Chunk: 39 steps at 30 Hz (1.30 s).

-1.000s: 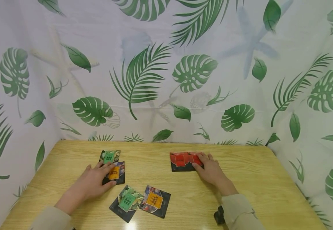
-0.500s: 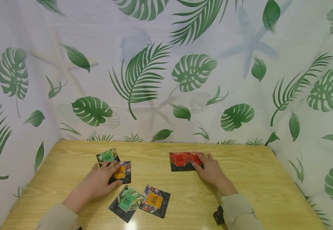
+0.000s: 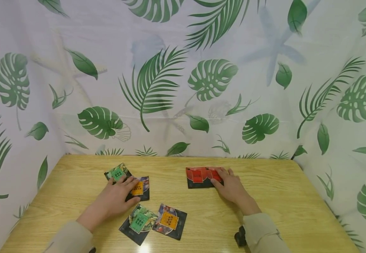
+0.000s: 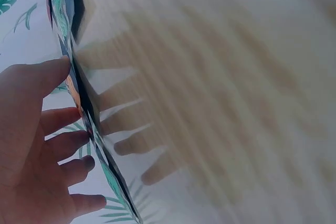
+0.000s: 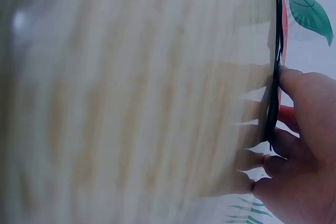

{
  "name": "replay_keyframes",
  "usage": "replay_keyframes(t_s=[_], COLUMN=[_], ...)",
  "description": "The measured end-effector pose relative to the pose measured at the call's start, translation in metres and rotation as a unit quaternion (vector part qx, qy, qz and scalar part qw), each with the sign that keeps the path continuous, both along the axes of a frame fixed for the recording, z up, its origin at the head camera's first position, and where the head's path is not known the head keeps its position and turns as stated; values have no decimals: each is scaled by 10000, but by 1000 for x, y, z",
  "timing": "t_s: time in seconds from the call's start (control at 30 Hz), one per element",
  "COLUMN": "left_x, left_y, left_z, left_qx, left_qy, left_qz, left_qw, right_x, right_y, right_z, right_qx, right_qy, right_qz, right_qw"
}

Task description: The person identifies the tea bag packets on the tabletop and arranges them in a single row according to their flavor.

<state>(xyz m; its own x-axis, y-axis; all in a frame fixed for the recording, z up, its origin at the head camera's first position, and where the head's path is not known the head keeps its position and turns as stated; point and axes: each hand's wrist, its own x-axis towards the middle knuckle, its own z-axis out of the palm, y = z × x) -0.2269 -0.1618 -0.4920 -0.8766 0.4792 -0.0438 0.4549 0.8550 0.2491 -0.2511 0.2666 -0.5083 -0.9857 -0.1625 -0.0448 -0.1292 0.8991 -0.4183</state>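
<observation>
As the flat left hand [image 3: 117, 197] slides rightward, spreading the far-left packets [image 3: 144, 189], the relaxed right hand [image 3: 231, 187] rests on red packets [image 3: 198, 177].

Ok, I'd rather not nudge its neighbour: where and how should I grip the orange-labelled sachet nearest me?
Probably pinch the orange-labelled sachet by its right edge, coming from the right: it lies flat, its left side crowds the nearer green-labelled sachet, and bare table flanks the right.

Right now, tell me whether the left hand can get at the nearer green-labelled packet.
Probably yes: the left hand sits close to the nearer green-labelled packet, and nothing lies over its middle. It would likely first have to leave the farther orange-labelled packet, which it rests on.
</observation>
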Motion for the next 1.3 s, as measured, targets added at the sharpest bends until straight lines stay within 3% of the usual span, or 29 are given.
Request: replay_keyframes(t_s=[0.93,1.3], left_x=[-17,-24], left_y=[28,39], left_z=[-3,-1], left_qx=[27,-1], left_qy=[-313,-238], left_qz=[-43,-155], left_qw=[9995,9996], right_x=[0,0], right_y=[2,1], right_z=[-2,-3], right_qx=[29,29], right_qy=[0,24], right_qz=[-25,-41], right_qw=[10000,10000])
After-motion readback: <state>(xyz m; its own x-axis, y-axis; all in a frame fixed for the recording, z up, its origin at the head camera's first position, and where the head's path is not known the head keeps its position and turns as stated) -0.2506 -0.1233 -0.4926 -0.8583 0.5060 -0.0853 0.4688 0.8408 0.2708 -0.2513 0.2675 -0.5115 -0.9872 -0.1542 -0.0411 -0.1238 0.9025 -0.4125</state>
